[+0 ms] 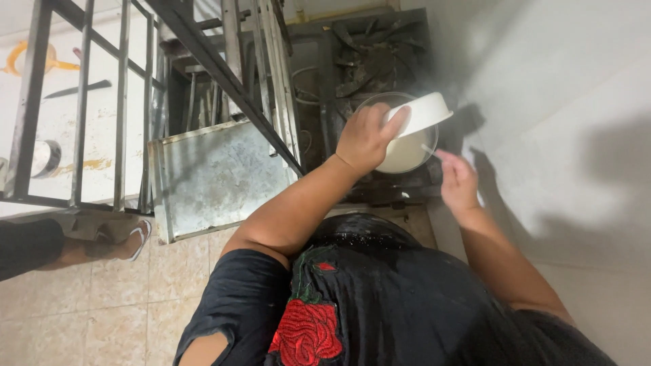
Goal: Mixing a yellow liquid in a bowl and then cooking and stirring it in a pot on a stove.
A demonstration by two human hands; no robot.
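Head view: left hand (366, 139) grips white bowl (424, 112) tilted over pot (407, 152).

No packages, labels, signs or screens show anywhere in this view of the kitchen corner.

Single view only, from a head-worn camera, aimed steeply down past the wearer's own chest and black shirt (380, 305) toward a dark stove (366, 61) set against a pale wall (563, 102). Close in on the left hand (363, 139) and right hand (458, 183), both near frame centre at arm's reach, with the tiled floor (122, 305) lower left and a metal rack (135, 88) filling the upper left. No second view, so no shared part of the scene.
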